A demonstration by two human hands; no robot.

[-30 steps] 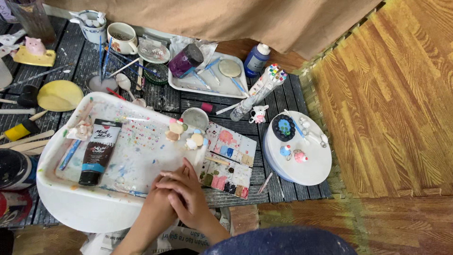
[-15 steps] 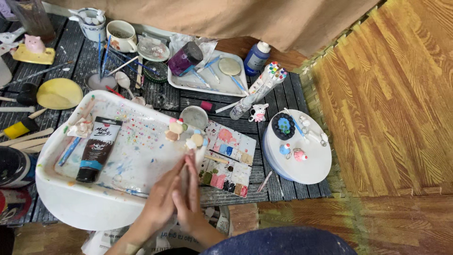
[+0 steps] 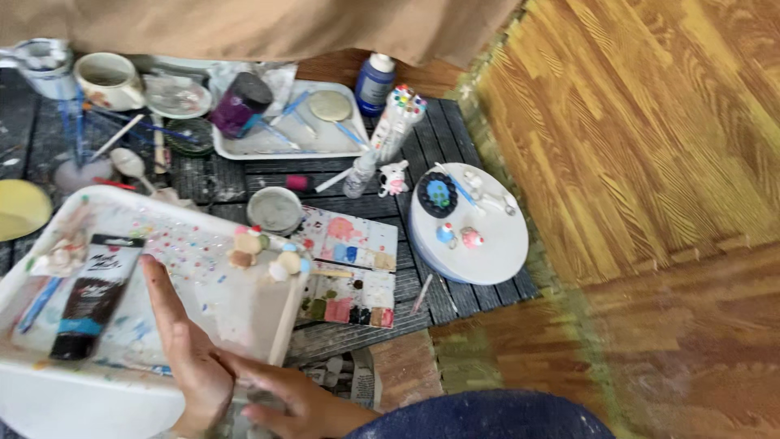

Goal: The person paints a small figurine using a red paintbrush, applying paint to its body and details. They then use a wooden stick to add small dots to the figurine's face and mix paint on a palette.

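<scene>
White tray [image 3: 49,398], spattered with coloured paint, is shown at the lower left of the dark slatted mat [image 3: 455,138], with both hands at its near right edge. The left hand [image 3: 183,345] is laid flat on the tray's floor, fingers extended and held together, pointing toward the far side. The right hand [image 3: 296,398] is placed just below the tray's near edge, fingers loosely curled and overlapping the left wrist; whether anything is gripped cannot be told. A black paint tube [image 3: 91,297] with a blue band is seen lying in the tray just left of the left hand, and a blue-handled tool [image 3: 36,302] near the tray's left wall. Small painted clay figures [image 3: 264,254] are grouped at the tray's far right corner. A rectangular palette card [image 3: 349,272] with pink, blue and red patches lies just beside the tray's right edge. A round white board [image 3: 487,244] bearing small pieces is set at the mat's right edge, and a flat white tray [image 3: 268,142] with brushes lies toward the far edge.
</scene>
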